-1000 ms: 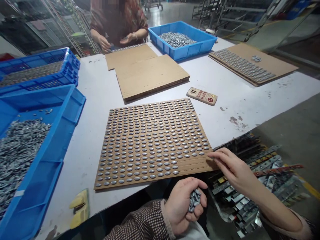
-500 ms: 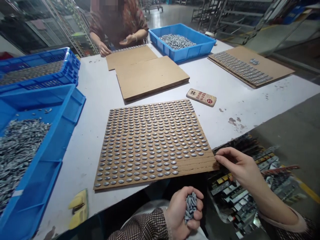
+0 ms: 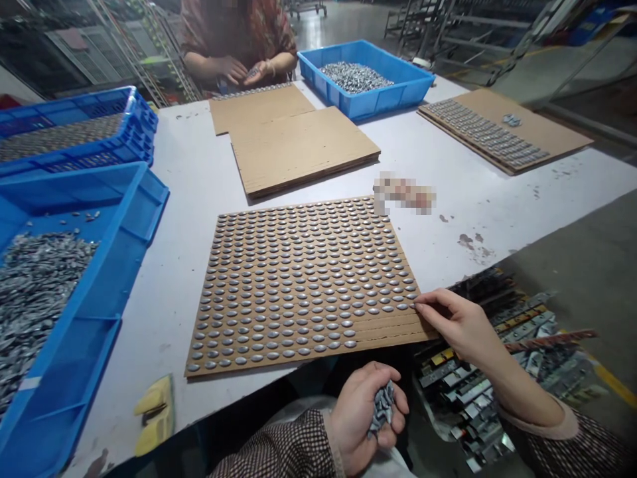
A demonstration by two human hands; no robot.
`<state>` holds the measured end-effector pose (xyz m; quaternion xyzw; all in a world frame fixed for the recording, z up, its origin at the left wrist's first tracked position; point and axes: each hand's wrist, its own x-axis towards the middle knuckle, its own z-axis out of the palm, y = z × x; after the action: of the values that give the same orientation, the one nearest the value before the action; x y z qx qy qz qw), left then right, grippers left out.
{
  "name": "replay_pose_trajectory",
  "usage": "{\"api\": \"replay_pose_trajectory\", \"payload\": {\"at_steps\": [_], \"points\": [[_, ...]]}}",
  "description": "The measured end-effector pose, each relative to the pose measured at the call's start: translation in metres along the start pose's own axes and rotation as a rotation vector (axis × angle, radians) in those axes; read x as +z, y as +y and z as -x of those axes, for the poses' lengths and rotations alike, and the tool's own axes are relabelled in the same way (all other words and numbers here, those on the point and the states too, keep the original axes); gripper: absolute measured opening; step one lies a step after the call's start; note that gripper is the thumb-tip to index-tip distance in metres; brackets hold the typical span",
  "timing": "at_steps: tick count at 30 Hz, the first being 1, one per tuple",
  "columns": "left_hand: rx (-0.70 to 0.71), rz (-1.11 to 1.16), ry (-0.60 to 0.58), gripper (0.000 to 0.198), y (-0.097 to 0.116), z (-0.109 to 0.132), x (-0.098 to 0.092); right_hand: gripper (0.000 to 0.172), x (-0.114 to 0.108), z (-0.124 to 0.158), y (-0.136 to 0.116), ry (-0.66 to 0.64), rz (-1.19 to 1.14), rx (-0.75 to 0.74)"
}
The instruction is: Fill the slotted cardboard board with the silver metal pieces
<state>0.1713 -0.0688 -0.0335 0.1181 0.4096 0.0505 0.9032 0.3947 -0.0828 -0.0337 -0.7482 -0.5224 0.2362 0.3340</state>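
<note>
My left hand (image 3: 365, 418) is cupped below the board's front edge, its fingers curled round a handful of small grey oval metal pieces (image 3: 382, 410). In front of me lies a cardboard sheet (image 3: 383, 330) with rows of the same pointed oval pieces set along its grooves. The nearest rows stop partway, leaving bare grooves at the front right. My right hand (image 3: 460, 328) has thumb and index finger pinched at the right end of one row, on an oval metal piece (image 3: 413, 306) partly hidden by the fingertips.
Blue bins (image 3: 107, 299) of loose pieces stand at left, and another blue bin (image 3: 368, 103) at the back. Stacked cardboard (image 3: 303, 149) lies mid-table; a part-filled sheet (image 3: 542, 123) is at right. A person (image 3: 239, 50) works opposite. A yellow object (image 3: 155, 415) sits front left.
My right hand has moved left from beyond the sheet's right edge to the end of a row. The person opposite has brought one hand over to the other.
</note>
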Motion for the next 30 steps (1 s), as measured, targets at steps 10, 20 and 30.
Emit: {"api": "replay_pose_trajectory", "payload": {"at_steps": [10,20,30], "points": [[0.043,-0.065,-0.045,0.028,0.004,0.003,0.000,0.019,-0.004,-0.001,-0.008,-0.044,0.167,-0.166],[0.060,0.006,-0.018,0.030,0.018,0.012,0.002,0.020,-0.005,0.009,-0.014,0.044,0.272,-0.251],[0.166,-0.048,-0.031,0.027,0.020,0.020,0.000,0.033,0.012,0.045,-0.058,-0.412,-0.045,-0.419]]}}
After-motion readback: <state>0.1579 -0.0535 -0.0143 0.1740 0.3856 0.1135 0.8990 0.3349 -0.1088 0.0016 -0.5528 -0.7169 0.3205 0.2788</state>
